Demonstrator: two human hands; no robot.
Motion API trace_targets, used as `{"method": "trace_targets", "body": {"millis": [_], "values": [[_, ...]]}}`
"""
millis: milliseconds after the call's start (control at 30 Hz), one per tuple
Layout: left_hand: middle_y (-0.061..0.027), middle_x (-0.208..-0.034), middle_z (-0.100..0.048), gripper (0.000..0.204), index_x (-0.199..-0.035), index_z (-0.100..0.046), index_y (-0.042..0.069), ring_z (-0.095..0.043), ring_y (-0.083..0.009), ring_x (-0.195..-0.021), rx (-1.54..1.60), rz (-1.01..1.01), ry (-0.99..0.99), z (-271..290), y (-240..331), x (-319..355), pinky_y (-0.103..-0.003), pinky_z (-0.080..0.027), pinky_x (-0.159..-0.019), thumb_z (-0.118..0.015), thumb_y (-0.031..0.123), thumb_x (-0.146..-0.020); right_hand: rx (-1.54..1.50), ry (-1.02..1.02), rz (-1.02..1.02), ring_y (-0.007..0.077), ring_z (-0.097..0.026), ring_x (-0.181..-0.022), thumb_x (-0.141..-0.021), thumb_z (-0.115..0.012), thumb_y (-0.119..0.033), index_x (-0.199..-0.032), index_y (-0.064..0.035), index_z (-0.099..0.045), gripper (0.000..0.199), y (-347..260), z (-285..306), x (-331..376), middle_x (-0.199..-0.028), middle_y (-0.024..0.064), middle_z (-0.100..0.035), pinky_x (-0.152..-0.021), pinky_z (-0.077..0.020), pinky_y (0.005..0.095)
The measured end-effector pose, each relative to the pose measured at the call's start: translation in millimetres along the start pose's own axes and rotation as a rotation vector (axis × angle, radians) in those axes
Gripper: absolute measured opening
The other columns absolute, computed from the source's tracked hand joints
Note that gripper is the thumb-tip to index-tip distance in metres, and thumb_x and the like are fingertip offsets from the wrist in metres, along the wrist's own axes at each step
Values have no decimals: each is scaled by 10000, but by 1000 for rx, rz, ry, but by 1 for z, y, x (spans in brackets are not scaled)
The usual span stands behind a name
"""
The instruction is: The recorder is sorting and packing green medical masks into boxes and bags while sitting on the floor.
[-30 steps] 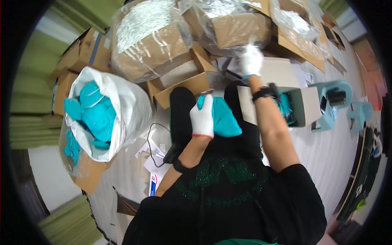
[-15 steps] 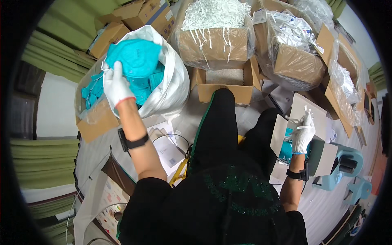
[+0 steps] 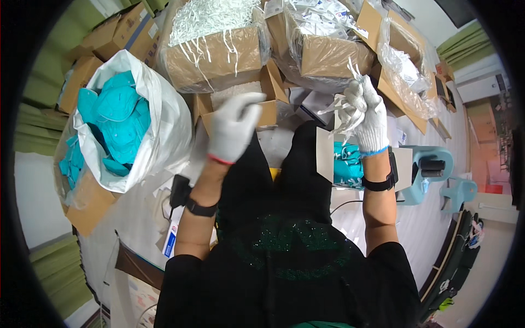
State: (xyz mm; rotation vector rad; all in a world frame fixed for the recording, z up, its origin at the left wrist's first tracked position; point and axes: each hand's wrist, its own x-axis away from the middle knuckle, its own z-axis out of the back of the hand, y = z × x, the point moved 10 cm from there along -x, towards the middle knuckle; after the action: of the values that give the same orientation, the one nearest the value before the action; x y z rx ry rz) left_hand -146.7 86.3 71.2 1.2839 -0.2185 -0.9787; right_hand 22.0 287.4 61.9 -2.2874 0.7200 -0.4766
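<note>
My left hand (image 3: 235,130), in a white knitted glove, is raised over my lap in front of a small carton. Its thumb and fingers are apart and hold nothing I can see. My right hand (image 3: 367,112), also gloved, is closed around a few white strips (image 3: 343,121) whose loose ends stick out past the fingers. Just beyond its wrist is an opened pale box (image 3: 325,158) with teal folded face masks (image 3: 347,162) inside. A white woven sack (image 3: 164,123) at the left is full of teal cup-shaped masks (image 3: 117,112).
A big carton (image 3: 219,57) heaped with white strips (image 3: 213,19) stands ahead, above the small open carton (image 3: 268,112). Beside it, another lined carton (image 3: 333,57) holds white packets (image 3: 322,19). Light-blue plastic stools (image 3: 432,175) stand at the right.
My left hand has left the mask at the sack and swung right, over my lap. My right hand has risen from the pale box with the strips in it. The view has turned right.
</note>
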Motion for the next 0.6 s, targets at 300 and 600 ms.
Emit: {"method": "trace_targets", "body": {"millis": [300, 600], "values": [[-184, -994, -667, 309, -1126, -596, 31, -658, -293, -928, 59, -41, -270, -133, 19, -11, -344, -505, -790, -592, 231, -891, -142, -267, -91, 94, -362, -459, -1009, -430, -351, -839, -109, -509, 307, 6, -23, 2, -597, -34, -392, -412, -341, 242], [-26, -821, -640, 263, -951, -621, 24, -602, -102, -731, 672, 353, -422, -169, -3, 2, -243, -468, -616, -450, 219, -994, -200, 38, -8, 68, -350, -459, -973, -528, -339, -841, -109, -529, 265, 6, 21, -2, -637, -27, -430, -397, -281, 190]]}}
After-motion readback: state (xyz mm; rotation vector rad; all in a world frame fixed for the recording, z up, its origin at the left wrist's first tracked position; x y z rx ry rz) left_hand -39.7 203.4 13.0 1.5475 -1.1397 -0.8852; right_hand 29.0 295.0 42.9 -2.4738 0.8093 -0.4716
